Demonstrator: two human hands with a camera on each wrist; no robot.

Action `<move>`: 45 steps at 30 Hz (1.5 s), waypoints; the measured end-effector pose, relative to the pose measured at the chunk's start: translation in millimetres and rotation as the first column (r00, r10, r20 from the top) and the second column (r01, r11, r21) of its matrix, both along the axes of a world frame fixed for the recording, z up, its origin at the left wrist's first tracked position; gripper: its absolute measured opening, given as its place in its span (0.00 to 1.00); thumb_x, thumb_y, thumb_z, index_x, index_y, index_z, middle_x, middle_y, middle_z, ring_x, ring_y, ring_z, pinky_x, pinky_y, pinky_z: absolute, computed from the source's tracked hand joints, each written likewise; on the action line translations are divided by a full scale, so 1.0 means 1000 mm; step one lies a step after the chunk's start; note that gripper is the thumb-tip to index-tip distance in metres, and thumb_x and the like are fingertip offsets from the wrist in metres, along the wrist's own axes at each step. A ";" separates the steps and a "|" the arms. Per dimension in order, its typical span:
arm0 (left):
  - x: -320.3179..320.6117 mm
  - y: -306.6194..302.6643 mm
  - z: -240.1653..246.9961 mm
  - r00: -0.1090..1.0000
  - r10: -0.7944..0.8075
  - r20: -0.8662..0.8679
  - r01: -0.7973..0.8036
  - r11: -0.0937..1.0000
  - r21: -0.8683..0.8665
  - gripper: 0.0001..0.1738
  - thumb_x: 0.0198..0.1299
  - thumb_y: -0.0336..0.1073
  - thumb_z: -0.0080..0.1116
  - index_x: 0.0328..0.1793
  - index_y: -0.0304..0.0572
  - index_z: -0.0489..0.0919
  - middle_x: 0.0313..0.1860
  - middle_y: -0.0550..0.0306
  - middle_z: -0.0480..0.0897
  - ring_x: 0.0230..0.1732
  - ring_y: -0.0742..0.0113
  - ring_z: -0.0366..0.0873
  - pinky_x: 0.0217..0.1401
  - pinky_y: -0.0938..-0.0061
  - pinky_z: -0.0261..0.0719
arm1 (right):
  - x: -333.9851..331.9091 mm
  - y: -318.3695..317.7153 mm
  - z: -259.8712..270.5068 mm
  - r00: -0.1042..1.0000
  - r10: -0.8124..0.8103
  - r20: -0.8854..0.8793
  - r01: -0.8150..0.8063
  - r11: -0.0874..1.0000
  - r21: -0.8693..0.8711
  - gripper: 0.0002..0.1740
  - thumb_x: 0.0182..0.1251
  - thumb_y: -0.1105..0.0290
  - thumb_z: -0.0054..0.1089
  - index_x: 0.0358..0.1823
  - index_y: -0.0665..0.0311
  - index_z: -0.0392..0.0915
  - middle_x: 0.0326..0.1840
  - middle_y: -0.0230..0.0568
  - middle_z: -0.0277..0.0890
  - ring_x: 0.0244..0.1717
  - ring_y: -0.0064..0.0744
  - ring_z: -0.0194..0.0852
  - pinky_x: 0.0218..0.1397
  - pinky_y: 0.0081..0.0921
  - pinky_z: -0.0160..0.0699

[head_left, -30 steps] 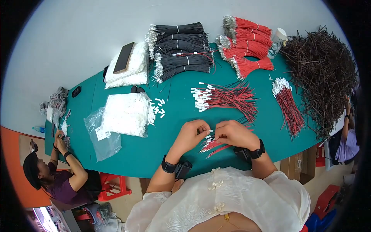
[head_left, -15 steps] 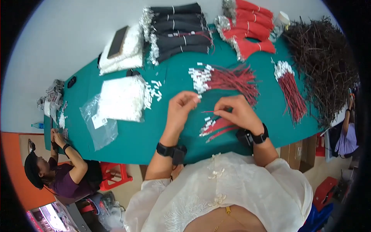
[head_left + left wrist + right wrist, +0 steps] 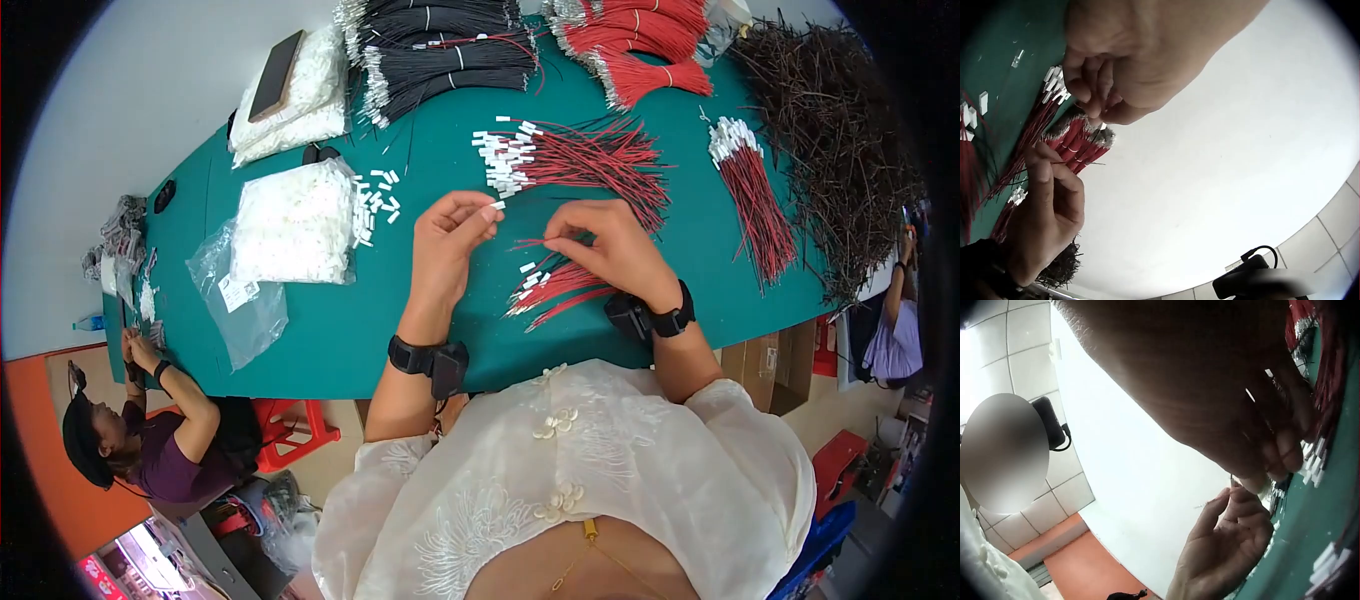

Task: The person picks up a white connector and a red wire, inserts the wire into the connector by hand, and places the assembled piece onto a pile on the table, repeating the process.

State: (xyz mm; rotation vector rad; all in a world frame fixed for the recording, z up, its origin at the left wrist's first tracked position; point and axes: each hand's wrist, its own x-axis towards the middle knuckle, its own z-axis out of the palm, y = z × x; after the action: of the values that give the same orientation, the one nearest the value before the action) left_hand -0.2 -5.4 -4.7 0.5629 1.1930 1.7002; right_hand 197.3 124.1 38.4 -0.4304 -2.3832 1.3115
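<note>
- The green counter is covered with stock. Going by the heaps, I'd say much more is left than is done.
- A dark tangle of loose wires sprawls at the far right, well clear of the hands.
- Black bundles and red bundles lie tied at the far edge with bare metal ends and look untouched.
- A bag of white parts sits to the left, and loose plugs have spilled just beside it.
- Two fans of red wires already carry white ends and look finished: a big fan beyond the hands and a bunch further right.
- A small pile of the same lies under the right wrist.
- The left hand is raised over the counter, its fingers closed on a tiny white plug.
- The right hand is near it but apart, with its fingers pinching a thin red wire that points toward the plug. The two are not yet joined.
- Nothing lies between the hands. The big fan's ends crowd in just beyond the plug.
- A phone rests on another white bag, and a second person works at the counter's left end.
</note>
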 end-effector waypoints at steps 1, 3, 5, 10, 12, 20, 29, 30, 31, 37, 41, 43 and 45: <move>-0.001 0.000 -0.001 1.000 -0.006 0.004 0.006 1.000 0.008 0.08 0.69 0.28 0.65 0.51 0.34 0.84 0.40 0.57 0.88 0.39 0.75 0.82 0.45 0.80 0.80 | -0.001 0.000 -0.005 0.999 0.013 -0.044 -0.009 0.997 0.081 0.05 0.67 0.77 0.68 0.41 0.69 0.82 0.35 0.38 0.84 0.36 0.27 0.86 0.33 0.24 0.81; 0.000 0.000 -0.001 1.000 -0.009 0.010 0.009 1.000 0.013 0.08 0.70 0.27 0.64 0.52 0.34 0.84 0.40 0.57 0.87 0.39 0.74 0.82 0.45 0.80 0.81 | -0.001 -0.002 -0.007 0.996 0.032 -0.083 -0.019 0.987 0.159 0.04 0.68 0.77 0.68 0.41 0.70 0.82 0.35 0.38 0.84 0.36 0.26 0.86 0.33 0.23 0.81; 0.000 -0.001 0.001 1.000 0.005 -0.020 -0.005 1.000 0.015 0.08 0.69 0.28 0.65 0.52 0.34 0.85 0.40 0.57 0.87 0.39 0.75 0.82 0.45 0.81 0.79 | -0.002 -0.005 -0.005 0.995 -0.025 -0.098 0.025 1.000 -0.004 0.04 0.67 0.78 0.68 0.40 0.70 0.82 0.36 0.39 0.85 0.36 0.26 0.85 0.34 0.22 0.80; 0.001 -0.001 0.003 1.000 -0.004 -0.028 0.005 1.000 0.016 0.10 0.69 0.28 0.65 0.53 0.33 0.86 0.39 0.57 0.87 0.40 0.75 0.82 0.46 0.80 0.78 | 0.000 -0.008 0.005 0.970 -0.223 -0.092 0.202 0.960 -0.196 0.03 0.66 0.79 0.68 0.40 0.70 0.84 0.38 0.40 0.86 0.35 0.27 0.83 0.37 0.22 0.79; 0.002 -0.002 0.006 0.999 -0.010 -0.037 0.010 1.000 0.011 0.10 0.69 0.28 0.65 0.53 0.33 0.86 0.40 0.57 0.88 0.40 0.75 0.82 0.46 0.80 0.79 | -0.002 -0.008 0.011 0.960 -0.242 -0.141 0.228 0.968 -0.107 0.04 0.66 0.79 0.69 0.40 0.70 0.85 0.37 0.40 0.86 0.35 0.27 0.83 0.37 0.22 0.78; 0.003 -0.002 0.005 0.996 -0.055 -0.069 0.056 0.998 0.011 0.09 0.69 0.28 0.65 0.52 0.33 0.87 0.40 0.56 0.88 0.41 0.73 0.83 0.46 0.80 0.80 | -0.003 -0.003 0.003 0.932 -0.232 -0.278 0.290 0.938 0.191 0.07 0.60 0.80 0.73 0.41 0.68 0.88 0.33 0.40 0.85 0.33 0.31 0.82 0.36 0.25 0.77; 0.006 -0.001 0.006 0.989 -0.091 -0.120 0.092 0.996 0.004 0.08 0.68 0.28 0.65 0.51 0.32 0.87 0.40 0.55 0.88 0.40 0.73 0.85 0.46 0.79 0.81 | -0.007 -0.005 0.000 0.924 -0.232 -0.304 0.307 0.924 0.229 0.09 0.56 0.81 0.75 0.40 0.67 0.89 0.32 0.40 0.85 0.33 0.32 0.81 0.36 0.27 0.77; 0.006 -0.001 0.006 0.987 -0.098 -0.130 0.100 0.995 0.004 0.08 0.68 0.28 0.65 0.51 0.32 0.87 0.40 0.55 0.88 0.40 0.73 0.85 0.45 0.79 0.81 | -0.007 -0.005 0.000 0.925 -0.224 -0.305 0.302 0.924 0.236 0.10 0.56 0.81 0.75 0.40 0.66 0.89 0.32 0.40 0.85 0.33 0.32 0.81 0.36 0.27 0.77; 0.005 -0.002 0.006 0.987 -0.098 -0.130 0.099 0.995 0.003 0.08 0.68 0.28 0.65 0.51 0.32 0.87 0.40 0.55 0.88 0.40 0.73 0.85 0.45 0.79 0.81 | -0.007 -0.005 0.000 0.926 -0.224 -0.305 0.301 0.924 0.236 0.10 0.56 0.81 0.75 0.40 0.66 0.89 0.32 0.40 0.85 0.33 0.32 0.81 0.36 0.27 0.77; 0.005 -0.002 0.006 0.983 -0.116 -0.143 0.119 0.993 0.010 0.09 0.71 0.28 0.63 0.54 0.33 0.85 0.42 0.55 0.88 0.42 0.72 0.84 0.47 0.79 0.81 | -0.007 -0.005 0.000 0.922 -0.227 -0.315 0.308 0.922 0.236 0.09 0.56 0.81 0.75 0.39 0.66 0.89 0.32 0.39 0.84 0.34 0.33 0.81 0.36 0.27 0.76; 0.006 -0.002 0.006 0.986 -0.098 -0.138 0.102 0.995 0.024 0.09 0.70 0.28 0.63 0.54 0.33 0.85 0.43 0.54 0.88 0.43 0.71 0.85 0.48 0.78 0.82 | -0.007 -0.005 0.002 0.925 -0.246 -0.290 0.313 0.925 0.217 0.07 0.57 0.80 0.74 0.37 0.66 0.89 0.31 0.39 0.84 0.34 0.33 0.80 0.38 0.28 0.75; 0.006 -0.002 0.006 0.986 -0.092 -0.137 0.096 0.995 0.027 0.09 0.70 0.28 0.63 0.54 0.33 0.85 0.43 0.53 0.89 0.43 0.70 0.85 0.49 0.77 0.83 | -0.007 -0.005 0.003 0.928 -0.251 -0.277 0.314 0.925 0.213 0.06 0.57 0.79 0.74 0.37 0.66 0.88 0.31 0.39 0.83 0.34 0.34 0.80 0.39 0.28 0.75; 0.005 -0.002 0.007 0.985 -0.104 -0.141 0.108 0.994 0.020 0.10 0.70 0.27 0.64 0.54 0.32 0.85 0.44 0.52 0.89 0.43 0.69 0.86 0.49 0.77 0.83 | -0.008 -0.005 0.002 0.922 -0.250 -0.295 0.319 0.922 0.218 0.06 0.57 0.78 0.74 0.36 0.66 0.88 0.31 0.38 0.83 0.35 0.34 0.79 0.41 0.29 0.74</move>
State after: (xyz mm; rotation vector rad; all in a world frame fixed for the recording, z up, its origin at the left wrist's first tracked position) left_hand 5.0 -7.5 1.9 0.7593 1.2178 1.6103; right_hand 189.7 119.5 39.9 -0.4737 -2.1337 0.8493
